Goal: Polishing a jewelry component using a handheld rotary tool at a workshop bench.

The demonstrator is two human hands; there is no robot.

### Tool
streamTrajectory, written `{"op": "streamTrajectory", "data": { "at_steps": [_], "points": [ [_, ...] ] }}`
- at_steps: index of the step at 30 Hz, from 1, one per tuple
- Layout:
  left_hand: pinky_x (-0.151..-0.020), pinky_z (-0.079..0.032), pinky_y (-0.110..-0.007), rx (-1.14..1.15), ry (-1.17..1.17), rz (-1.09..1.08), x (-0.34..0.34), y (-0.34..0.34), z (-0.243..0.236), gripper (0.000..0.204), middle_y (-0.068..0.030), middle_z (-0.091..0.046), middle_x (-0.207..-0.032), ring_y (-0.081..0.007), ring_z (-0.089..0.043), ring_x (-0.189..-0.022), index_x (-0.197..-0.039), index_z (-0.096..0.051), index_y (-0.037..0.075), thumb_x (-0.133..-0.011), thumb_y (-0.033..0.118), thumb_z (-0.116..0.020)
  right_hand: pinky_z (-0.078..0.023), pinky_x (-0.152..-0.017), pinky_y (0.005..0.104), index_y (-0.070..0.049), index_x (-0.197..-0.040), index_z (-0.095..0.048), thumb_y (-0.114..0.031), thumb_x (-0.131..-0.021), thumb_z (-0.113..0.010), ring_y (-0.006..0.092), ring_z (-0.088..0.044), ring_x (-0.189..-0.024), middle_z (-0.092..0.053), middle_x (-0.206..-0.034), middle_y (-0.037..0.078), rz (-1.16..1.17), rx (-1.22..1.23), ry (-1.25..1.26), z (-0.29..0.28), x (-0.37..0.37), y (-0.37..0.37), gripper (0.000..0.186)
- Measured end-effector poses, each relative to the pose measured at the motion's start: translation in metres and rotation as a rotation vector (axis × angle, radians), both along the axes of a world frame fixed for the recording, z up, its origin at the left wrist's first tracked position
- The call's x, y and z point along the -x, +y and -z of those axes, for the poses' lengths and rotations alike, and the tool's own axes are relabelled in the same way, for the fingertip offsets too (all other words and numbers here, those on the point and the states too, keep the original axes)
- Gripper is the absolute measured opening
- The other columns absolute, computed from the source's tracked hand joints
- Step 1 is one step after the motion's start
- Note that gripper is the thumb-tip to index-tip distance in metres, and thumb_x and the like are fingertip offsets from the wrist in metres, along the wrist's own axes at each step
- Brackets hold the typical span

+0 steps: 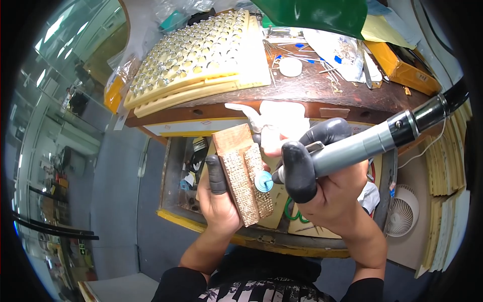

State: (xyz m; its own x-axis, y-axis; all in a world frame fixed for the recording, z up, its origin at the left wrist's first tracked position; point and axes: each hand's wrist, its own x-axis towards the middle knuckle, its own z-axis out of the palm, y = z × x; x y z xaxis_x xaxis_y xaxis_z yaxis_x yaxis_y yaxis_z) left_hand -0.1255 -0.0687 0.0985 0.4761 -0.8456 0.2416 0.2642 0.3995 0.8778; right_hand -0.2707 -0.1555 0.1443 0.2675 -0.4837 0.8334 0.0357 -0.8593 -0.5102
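My left hand point(219, 199), with a black finger cot on the thumb, grips a wooden block point(234, 140) tilted over the open drawer. Rows of tiny gold-coloured pieces point(236, 186) cover most of its upper face, with a groove between them. My right hand point(332, 186), black cots on its thumb and a finger, is closed round a grey rotary handpiece point(357, 148). A light-blue round disc point(263, 181) at the handpiece's tip lies against or just over the gold pieces on the block's right side. The left fingers behind the block are mostly hidden.
White tissue point(284, 117) hangs at the bench edge. Behind stand yellow trays point(201, 55) of round shiny pieces, a white round lid point(290, 66), scattered thin tool bits and an orange box point(402, 70). Below are the open drawer point(173, 216), green-handled scissors point(292, 211) and a white fan point(402, 211).
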Motion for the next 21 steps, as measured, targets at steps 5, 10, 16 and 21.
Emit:
{"op": "streamTrajectory", "data": {
  "at_steps": [5,10,16,21],
  "points": [
    [-0.076,-0.059,-0.033,-0.013,-0.057,-0.007,-0.0008,0.0002,-0.0007,0.06,-0.0177,-0.071,-0.099,-0.0215,-0.071,-0.086,-0.123,-0.057,-0.007,-0.109,0.046,-0.031,-0.051,-0.058,0.0276,0.003,-0.079,-0.065,-0.001,-0.091,-0.066,0.0132,-0.063,-0.06,-0.066,-0.072,0.008,0.014,0.03,-0.029,-0.0009,-0.002,-0.0013,0.013],
    [-0.077,-0.059,-0.034,0.008,-0.067,0.0,-0.0015,0.0004,0.0009,0.059,-0.0191,-0.07,-0.1,-0.0225,-0.071,-0.086,-0.124,-0.056,-0.007,-0.109,0.045,-0.032,-0.05,-0.054,0.0255,0.005,-0.084,-0.062,-0.002,-0.093,-0.065,0.0121,-0.066,-0.058,-0.067,-0.073,0.009,-0.009,-0.108,-0.016,-0.0005,-0.0013,0.0049,0.012],
    [-0.076,-0.06,-0.035,0.026,-0.103,0.005,-0.0032,0.0001,0.0026,0.059,-0.0202,-0.07,-0.101,-0.0238,-0.071,-0.087,-0.125,-0.055,-0.008,-0.109,0.044,-0.033,-0.048,-0.053,0.0251,0.005,-0.084,-0.063,-0.003,-0.092,-0.066,0.0124,-0.065,-0.058,-0.067,-0.072,0.009,-0.011,-0.082,-0.051,-0.0009,-0.0034,0.0021,0.012],
    [-0.075,-0.06,-0.035,0.006,-0.118,0.012,-0.0033,0.0009,0.0004,0.059,-0.0198,-0.07,-0.101,-0.0238,-0.071,-0.088,-0.126,-0.055,-0.007,-0.109,0.045,-0.034,-0.047,-0.056,0.0285,0.001,-0.077,-0.067,-0.001,-0.089,-0.068,0.0151,-0.061,-0.06,-0.067,-0.07,0.009,0.001,0.011,-0.057,-0.0031,-0.0042,-0.0002,0.012]
  ]
}}
